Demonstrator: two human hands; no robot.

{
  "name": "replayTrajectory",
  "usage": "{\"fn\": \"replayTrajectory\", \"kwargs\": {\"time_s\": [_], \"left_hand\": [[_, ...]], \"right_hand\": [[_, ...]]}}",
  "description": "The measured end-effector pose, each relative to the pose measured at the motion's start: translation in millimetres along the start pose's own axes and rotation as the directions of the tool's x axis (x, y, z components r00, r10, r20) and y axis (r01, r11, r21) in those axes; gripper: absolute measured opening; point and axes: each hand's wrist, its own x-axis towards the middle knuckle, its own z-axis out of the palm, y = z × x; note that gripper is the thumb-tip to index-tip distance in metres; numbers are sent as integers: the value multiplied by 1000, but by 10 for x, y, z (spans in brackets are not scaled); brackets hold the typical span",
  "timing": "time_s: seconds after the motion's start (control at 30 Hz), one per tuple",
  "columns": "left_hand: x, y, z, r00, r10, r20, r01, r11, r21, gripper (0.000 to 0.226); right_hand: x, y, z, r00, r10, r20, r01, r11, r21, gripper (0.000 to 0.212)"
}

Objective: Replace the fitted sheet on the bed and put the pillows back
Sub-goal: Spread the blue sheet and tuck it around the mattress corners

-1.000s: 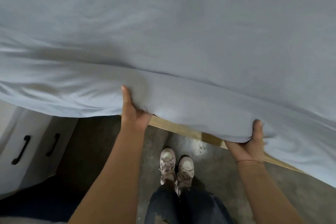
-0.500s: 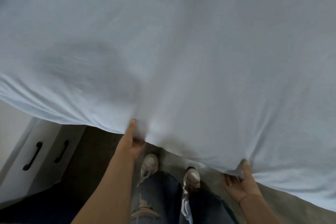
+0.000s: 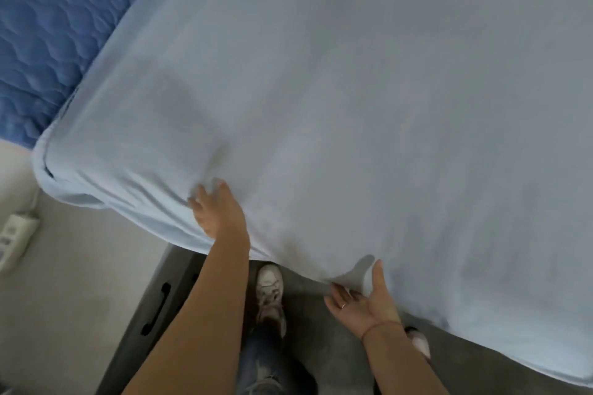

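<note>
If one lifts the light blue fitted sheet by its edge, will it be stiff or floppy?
Probably floppy: the fitted sheet hangs down softly at its near edge and creases beside the left hand. Likely light for its size, since the cloth looks thin.

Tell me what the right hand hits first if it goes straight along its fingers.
The fitted sheet, at its hanging edge: the right hand points up-left, fingertips right at it, perhaps touching; depth is unclear.

Soft even light, motion blur, wide-angle bowing
</note>
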Motion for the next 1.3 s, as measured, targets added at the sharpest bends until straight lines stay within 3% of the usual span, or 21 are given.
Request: {"fn": "replayTrajectory", "kwargs": {"time_s": [0.07, 0.13, 0.3, 0.37, 0.43, 0.53, 0.63, 0.83, 0.9, 0.97, 1.03, 1.13, 1.23, 1.3], "left_hand": [[57, 147, 12, 996, 38, 85, -42, 998, 48, 58], [131, 201, 25, 990, -44, 136, 33, 996, 80, 73], [595, 72, -55, 956, -290, 37, 292, 954, -63, 96], [741, -34, -98, 906, -419, 59, 422, 884, -203, 105], [871, -144, -203, 825, -532, 192, 562, 733, -382, 115], [987, -193, -435, 767, -470, 436, 641, 564, -520, 94], [1097, -217, -535, 749, -443, 493, 660, 430, -616, 90], [1005, -48, -626, 804, -108, 584, 581, 348, -736, 69], [991, 56, -684, 805, 36, 592, 547, 340, -765, 64], [1004, 144, -715, 808, 97, 582, 521, 343, -781, 58], [1010, 118, -696, 810, 89, 580, 525, 333, -783, 60], [1055, -209, -624, 798, -19, 602, 584, 268, -766, 59], [1061, -407, -647, 747, -97, 658, 657, 260, -707, 52], [1037, -329, -720, 719, -182, 670, 691, 289, -663, 57]], "right_hand": [[85, 145, 191, 1000, -15, -21, 16, 997, 70, 92], [156, 211, 300, 999, -36, -40, 41, 988, 151, 87], [216, 245, 371, 991, -110, -76, 123, 971, 207, 85], [232, 279, 360, 985, -153, -75, 166, 962, 216, 81], [246, 300, 363, 981, -189, -54, 196, 957, 213, 86], [246, 300, 361, 971, -237, -9, 233, 947, 220, 119], [251, 232, 344, 960, -277, 45, 262, 943, 205, 133], [170, 153, 457, 882, -423, 209, 366, 892, 264, 116], [139, 103, 543, 842, -479, 248, 409, 867, 285, 98], [89, 50, 601, 814, -499, 298, 419, 859, 293, 75], [120, 48, 600, 819, -481, 311, 405, 871, 279, 76], [266, 206, 452, 884, -427, 193, 388, 898, 208, 88], [369, 268, 291, 932, -348, -100, 359, 926, 119, 41], [373, 243, 267, 926, -334, -177, 349, 936, 56, 34]]}}
